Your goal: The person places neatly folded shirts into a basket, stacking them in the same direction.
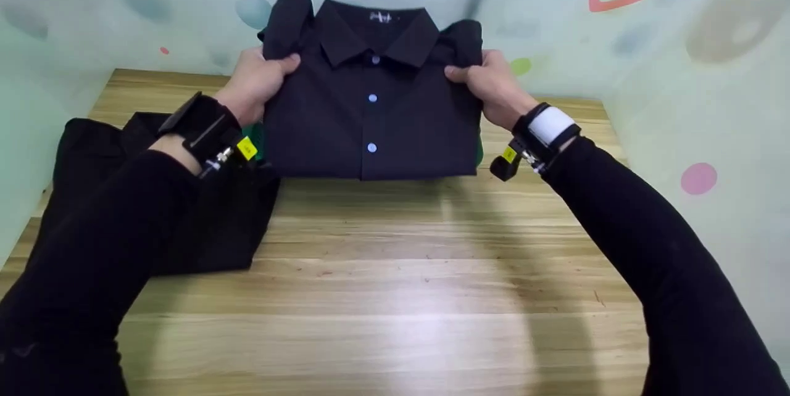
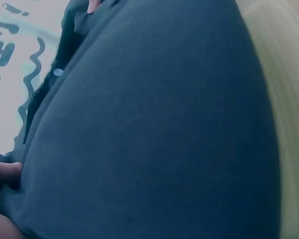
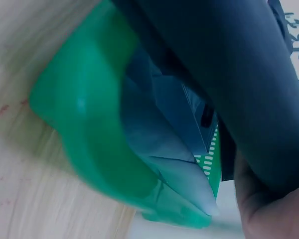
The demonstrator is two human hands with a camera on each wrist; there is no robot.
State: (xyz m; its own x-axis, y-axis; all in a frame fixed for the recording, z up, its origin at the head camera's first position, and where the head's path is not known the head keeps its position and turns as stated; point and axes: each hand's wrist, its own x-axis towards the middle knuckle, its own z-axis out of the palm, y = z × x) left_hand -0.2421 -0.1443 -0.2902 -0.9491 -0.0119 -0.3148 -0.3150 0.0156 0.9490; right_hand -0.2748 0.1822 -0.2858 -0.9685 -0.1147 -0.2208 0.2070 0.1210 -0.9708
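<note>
— What do I have in hand?

— I have the folded black button-up shirt with pale round buttons [image 1: 419, 118], held up at the upper middle of the frame, collar at the top. My left hand [image 1: 256, 78] grips its frame-left side with the thumb on the front; my right hand [image 1: 500, 84] grips the frame-right side likewise.

— And the green plastic basket [image 3: 89, 114]?

— Behind and below the shirt, I judge. Only slivers of green show past its two sides in the head view. The right wrist view shows it on the wood-grain table [image 1: 401, 309], with dark folded clothing [image 3: 154, 119] inside. The placing turns on that offset, I think.

— Long axis? Nearer hand?

— The shirt runs longest across the frame, hand to hand. I can't call either hand nearer the basket. The spread black garment [image 1: 216, 235] lies at the frame's left, under my left forearm.
</note>
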